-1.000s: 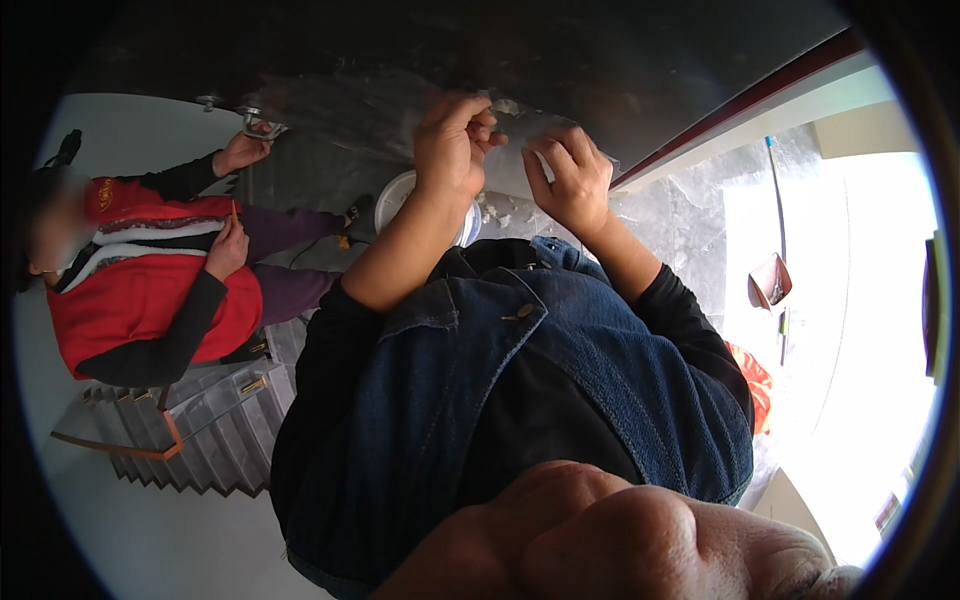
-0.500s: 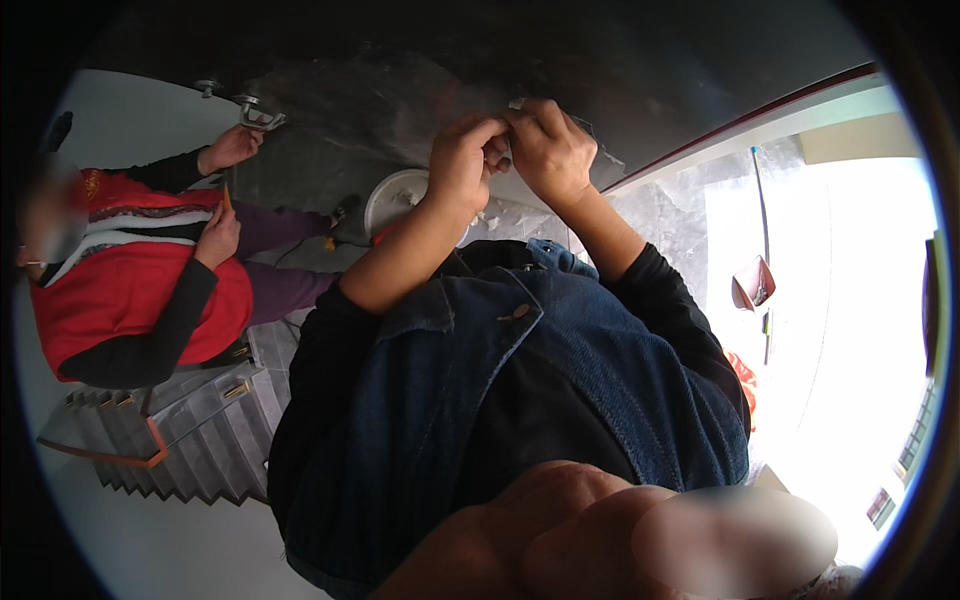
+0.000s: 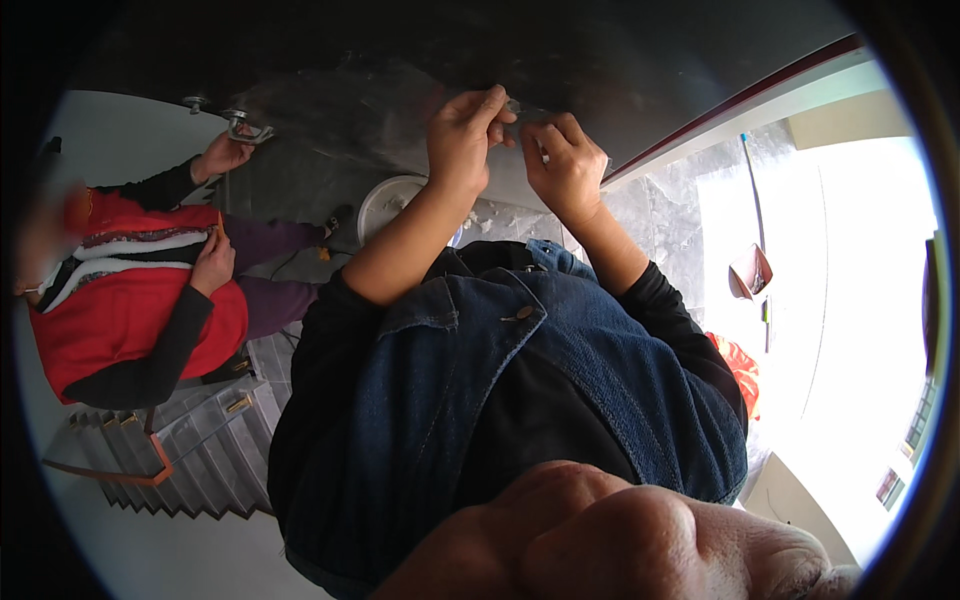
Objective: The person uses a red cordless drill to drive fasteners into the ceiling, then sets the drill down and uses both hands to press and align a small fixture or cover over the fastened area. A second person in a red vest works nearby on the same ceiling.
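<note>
Both my hands are raised at a dark panel (image 3: 420, 50) with a smudged surface. My left hand (image 3: 462, 135) has its fingers curled beside a small pale, translucent bit (image 3: 511, 106) at the panel; what it holds, if anything, is unclear. Just to its right, my right hand (image 3: 563, 170) is closed in a pinch, with a small white scrap (image 3: 545, 157) at its fingertips. Whether that scrap is part of a thin clear film is too small to tell.
At left a co-worker in a red vest (image 3: 140, 330) holds a metal fitting (image 3: 240, 128) at the panel. Below are a white bucket (image 3: 375, 215), grey stairs (image 3: 200, 440), debris on the tiled floor (image 3: 660, 220), a long-handled dustpan (image 3: 750, 270) and a red bag (image 3: 737, 365). A dark red edge (image 3: 760, 95) runs right.
Half a second ago my hands met; now they are apart, the left one raised slightly and the right one a little lower and right.
</note>
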### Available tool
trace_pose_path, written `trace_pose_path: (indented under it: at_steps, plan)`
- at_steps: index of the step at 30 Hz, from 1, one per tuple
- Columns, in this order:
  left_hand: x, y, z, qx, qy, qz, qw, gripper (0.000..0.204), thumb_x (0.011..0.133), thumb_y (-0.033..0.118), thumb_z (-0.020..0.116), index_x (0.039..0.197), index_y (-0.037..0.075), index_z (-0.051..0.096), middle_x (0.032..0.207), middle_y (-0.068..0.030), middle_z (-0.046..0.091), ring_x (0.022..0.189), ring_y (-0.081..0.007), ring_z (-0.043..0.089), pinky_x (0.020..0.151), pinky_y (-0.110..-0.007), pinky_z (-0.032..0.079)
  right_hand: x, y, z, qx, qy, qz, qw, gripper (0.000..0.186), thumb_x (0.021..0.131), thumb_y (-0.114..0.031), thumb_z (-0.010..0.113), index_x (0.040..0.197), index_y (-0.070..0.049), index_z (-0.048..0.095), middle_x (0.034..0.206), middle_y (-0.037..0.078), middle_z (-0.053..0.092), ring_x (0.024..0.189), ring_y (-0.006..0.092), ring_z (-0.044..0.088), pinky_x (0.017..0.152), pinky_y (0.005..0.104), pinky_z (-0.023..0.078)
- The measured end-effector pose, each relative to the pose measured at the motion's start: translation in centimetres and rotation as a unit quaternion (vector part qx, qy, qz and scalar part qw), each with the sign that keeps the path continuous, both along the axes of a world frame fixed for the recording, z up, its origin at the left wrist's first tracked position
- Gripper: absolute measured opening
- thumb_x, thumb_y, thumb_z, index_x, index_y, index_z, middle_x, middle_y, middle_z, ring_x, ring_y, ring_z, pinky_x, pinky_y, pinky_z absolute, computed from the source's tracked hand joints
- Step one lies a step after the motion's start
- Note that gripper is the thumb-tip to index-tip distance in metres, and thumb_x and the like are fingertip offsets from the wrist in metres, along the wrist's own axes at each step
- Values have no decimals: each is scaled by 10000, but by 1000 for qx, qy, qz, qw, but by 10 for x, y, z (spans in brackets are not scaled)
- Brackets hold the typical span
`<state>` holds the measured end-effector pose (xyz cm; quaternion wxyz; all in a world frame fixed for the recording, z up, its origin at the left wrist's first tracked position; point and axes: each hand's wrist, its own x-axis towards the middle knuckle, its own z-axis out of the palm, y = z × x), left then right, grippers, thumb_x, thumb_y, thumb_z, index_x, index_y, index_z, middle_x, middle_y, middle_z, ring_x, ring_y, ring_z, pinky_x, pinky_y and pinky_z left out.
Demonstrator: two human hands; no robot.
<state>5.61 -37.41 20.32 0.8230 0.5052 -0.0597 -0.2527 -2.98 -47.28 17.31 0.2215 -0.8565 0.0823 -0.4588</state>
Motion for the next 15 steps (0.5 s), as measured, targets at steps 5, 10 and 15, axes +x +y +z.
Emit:
trace_pose_path:
  at_steps: [5, 10, 15]
  plan:
    - [2, -3, -3, -14, -27, 11, 999, 143, 861, 128, 659, 791, 14, 607, 663, -56, 605, 504, -75, 474, 460, -245, 449, 4, 1, -3, 19, 9, 21, 1000, 114, 683, -26, 688, 721, -104, 615, 721, 23, 564, 554, 192, 599, 468, 299, 467]
    - [0, -2, -4, -3, -34, 20, 999, 140, 862, 130, 656, 798, 13, 612, 665, -56, 606, 509, -75, 476, 458, -246, 449, 1, 3, -5, 35, 15, 29, 999, 105, 686, -49, 687, 718, -112, 610, 714, 20, 554, 573, 206, 603, 475, 309, 469]
    - [2, 1, -5, -22, 6, -3, 1000, 142, 854, 145, 665, 817, 13, 629, 679, -60, 615, 514, -86, 497, 473, -254, 479, -4, 4, -5, 44, 16, 40, 998, 104, 686, -55, 700, 709, -110, 615, 709, 19, 556, 562, 204, 600, 470, 307, 467]
